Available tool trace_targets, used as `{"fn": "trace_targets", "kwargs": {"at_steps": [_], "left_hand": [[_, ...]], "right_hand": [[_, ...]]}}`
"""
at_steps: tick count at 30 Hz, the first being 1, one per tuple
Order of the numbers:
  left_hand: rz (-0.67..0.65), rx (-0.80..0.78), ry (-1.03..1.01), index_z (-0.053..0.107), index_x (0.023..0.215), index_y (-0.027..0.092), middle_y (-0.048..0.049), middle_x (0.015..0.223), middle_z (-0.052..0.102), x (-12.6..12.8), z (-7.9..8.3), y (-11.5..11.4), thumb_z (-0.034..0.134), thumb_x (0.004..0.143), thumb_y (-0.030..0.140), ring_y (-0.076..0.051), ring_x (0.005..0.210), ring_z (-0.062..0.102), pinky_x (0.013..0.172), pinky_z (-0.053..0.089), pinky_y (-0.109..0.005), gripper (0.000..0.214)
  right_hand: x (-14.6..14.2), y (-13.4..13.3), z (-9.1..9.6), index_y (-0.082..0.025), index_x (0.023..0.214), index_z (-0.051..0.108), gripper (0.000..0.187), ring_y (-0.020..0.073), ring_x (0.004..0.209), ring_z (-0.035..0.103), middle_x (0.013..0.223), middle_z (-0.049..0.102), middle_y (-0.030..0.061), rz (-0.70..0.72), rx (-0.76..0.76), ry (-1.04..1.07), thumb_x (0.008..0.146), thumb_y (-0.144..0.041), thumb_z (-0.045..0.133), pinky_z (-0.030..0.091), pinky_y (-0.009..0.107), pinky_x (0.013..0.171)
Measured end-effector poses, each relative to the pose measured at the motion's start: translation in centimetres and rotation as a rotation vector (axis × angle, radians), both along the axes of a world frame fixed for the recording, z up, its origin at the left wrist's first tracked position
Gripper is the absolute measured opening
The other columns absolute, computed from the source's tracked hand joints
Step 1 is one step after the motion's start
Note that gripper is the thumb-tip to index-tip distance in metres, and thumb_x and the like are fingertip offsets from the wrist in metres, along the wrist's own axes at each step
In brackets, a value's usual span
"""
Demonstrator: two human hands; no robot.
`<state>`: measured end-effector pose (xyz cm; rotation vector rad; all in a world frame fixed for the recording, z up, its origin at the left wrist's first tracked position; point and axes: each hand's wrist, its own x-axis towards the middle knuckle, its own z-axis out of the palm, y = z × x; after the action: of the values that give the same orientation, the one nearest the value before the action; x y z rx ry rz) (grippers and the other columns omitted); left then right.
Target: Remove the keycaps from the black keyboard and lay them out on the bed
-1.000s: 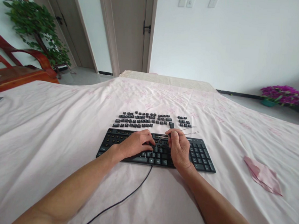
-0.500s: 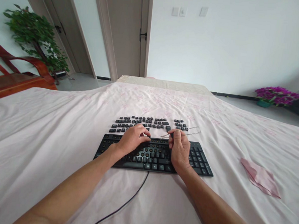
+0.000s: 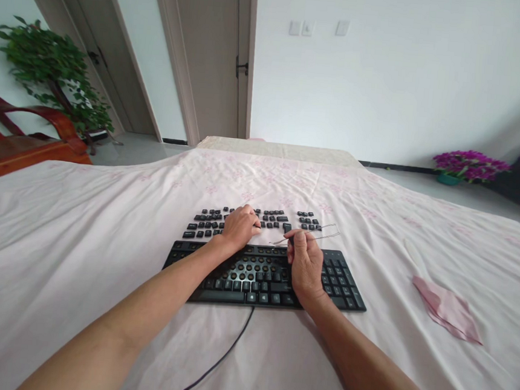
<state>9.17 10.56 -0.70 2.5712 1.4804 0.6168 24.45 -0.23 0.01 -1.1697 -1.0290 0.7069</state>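
Observation:
A black keyboard point(image 3: 251, 297) lies across the cloth, many of its upper key positions bare with round switch spots showing. Beyond it, loose black keycaps point(image 3: 206, 225) are laid out in rows. My left hand point(image 3: 241, 226) reaches over the keyboard's top edge into those rows, fingers pinched together; a keycap seems to be at the fingertips, mostly hidden by them. Over the keyboard's right half, my right hand point(image 3: 305, 263) is closed round a wire keycap puller point(image 3: 329, 232), whose thin wires stick out on both sides of the fist.
A pink cloth point(image 3: 448, 308) lies folded to the right on the pale tablecloth point(image 3: 103, 218). The keyboard cable point(image 3: 222, 358) runs toward me. Farther off are a wooden chair point(image 3: 32, 145), a leafy plant point(image 3: 48, 61) and purple flowers point(image 3: 469, 165).
My left hand has moved forward from the keyboard's top edge into the keycap rows. The right hand keeps its grip on the puller over the keyboard. The view has shifted slightly.

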Motion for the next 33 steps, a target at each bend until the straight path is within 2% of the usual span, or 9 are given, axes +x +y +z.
{"fn": "trace_targets", "kwargs": {"at_steps": [6, 10, 14, 17, 19, 22, 25, 30, 33], "left_hand": [[-0.008, 0.009, 0.054, 0.077, 0.089, 0.024, -0.0063, 0.098, 0.062, 0.0, -0.3, 0.1, 0.073, 0.074, 0.035, -0.023, 0.096, 0.056, 0.082, 0.044, -0.032, 0.018], [0.000, 0.045, -0.008, 0.077, 0.092, 0.026, -0.0054, 0.098, 0.064, -0.4, 0.3, -0.2, 0.072, 0.075, 0.038, -0.022, 0.095, 0.057, 0.084, 0.043, -0.032, 0.021], [0.048, 0.109, -0.202, 0.076, 0.092, 0.027, -0.0031, 0.097, 0.066, -3.2, 2.0, -0.4, 0.062, 0.083, 0.044, -0.020, 0.094, 0.058, 0.083, 0.044, -0.029, 0.023], [0.112, 0.129, -0.340, 0.075, 0.084, 0.024, -0.0024, 0.093, 0.068, -7.4, 3.2, -0.1, 0.056, 0.086, 0.042, -0.017, 0.086, 0.061, 0.080, 0.045, -0.027, 0.026], [0.198, 0.110, -0.394, 0.074, 0.080, 0.023, -0.0024, 0.089, 0.069, -10.7, 3.4, 0.4, 0.056, 0.084, 0.043, -0.016, 0.078, 0.061, 0.078, 0.045, -0.027, 0.027], [0.357, 0.071, -0.467, 0.074, 0.078, 0.022, -0.0038, 0.087, 0.072, -15.0, 2.5, 1.1, 0.058, 0.079, 0.043, -0.019, 0.079, 0.062, 0.078, 0.045, -0.028, 0.027], [0.498, -0.063, -0.607, 0.075, 0.076, 0.022, -0.0039, 0.084, 0.074, -17.6, 0.5, 1.5, 0.061, 0.074, 0.043, -0.022, 0.081, 0.064, 0.075, 0.046, -0.028, 0.026], [0.566, -0.083, -0.682, 0.075, 0.081, 0.020, -0.0048, 0.082, 0.074, -18.7, -2.4, 2.1, 0.060, 0.072, 0.047, -0.022, 0.080, 0.065, 0.071, 0.046, -0.028, 0.032], [0.588, -0.090, -0.701, 0.075, 0.083, 0.020, -0.0046, 0.084, 0.074, -18.8, -3.2, 2.8, 0.059, 0.073, 0.050, -0.022, 0.079, 0.065, 0.070, 0.045, -0.028, 0.036]], "right_hand": [[-0.2, -0.1, 0.0, -0.018, 0.082, 0.058, 0.039, 0.0082, 0.044, 0.037, 0.055, 0.043, -0.0053, -0.001, 0.007, -0.033, 0.092, -0.052, 0.043, 0.031, 0.021, 0.042], [0.1, -0.1, 0.1, -0.018, 0.087, 0.060, 0.035, 0.0096, 0.045, 0.040, 0.055, 0.044, -0.0052, -0.010, 0.037, -0.132, 0.095, -0.047, 0.041, 0.033, 0.021, 0.044], [0.7, -0.7, 1.2, -0.020, 0.096, 0.064, 0.028, 0.0136, 0.061, 0.055, 0.071, 0.058, 0.0009, 0.136, 0.126, -0.560, 0.096, -0.038, 0.042, 0.044, 0.025, 0.060], [0.6, -1.2, 2.1, -0.024, 0.107, 0.064, 0.023, 0.0165, 0.082, 0.061, 0.092, 0.064, 0.0047, 0.314, 0.189, -1.016, 0.096, -0.030, 0.045, 0.046, 0.027, 0.073], [0.1, -1.4, 2.4, -0.025, 0.111, 0.062, 0.022, 0.0167, 0.083, 0.061, 0.094, 0.064, 0.0048, 0.397, 0.207, -1.279, 0.095, -0.025, 0.048, 0.045, 0.026, 0.069], [-0.9, -1.4, 2.5, -0.024, 0.106, 0.063, 0.018, 0.0166, 0.078, 0.058, 0.091, 0.062, 0.0044, 0.469, 0.226, -1.538, 0.093, -0.022, 0.052, 0.041, 0.026, 0.062], [-1.3, -1.6, 2.7, -0.023, 0.104, 0.063, 0.018, 0.0167, 0.075, 0.056, 0.088, 0.062, 0.0044, 0.536, 0.241, -1.636, 0.092, -0.019, 0.051, 0.039, 0.028, 0.061], [-0.9, -1.6, 4.0, -0.023, 0.115, 0.061, 0.031, 0.0163, 0.072, 0.056, 0.083, 0.064, 0.0038, 0.634, 0.256, -1.615, 0.088, -0.011, 0.050, 0.039, 0.028, 0.062], [-1.2, 0.9, 5.2, -0.024, 0.108, 0.066, 0.029, 0.0159, 0.074, 0.058, 0.084, 0.066, 0.0038, 0.576, 0.258, -1.534, 0.089, -0.012, 0.047, 0.039, 0.028, 0.062]]}}
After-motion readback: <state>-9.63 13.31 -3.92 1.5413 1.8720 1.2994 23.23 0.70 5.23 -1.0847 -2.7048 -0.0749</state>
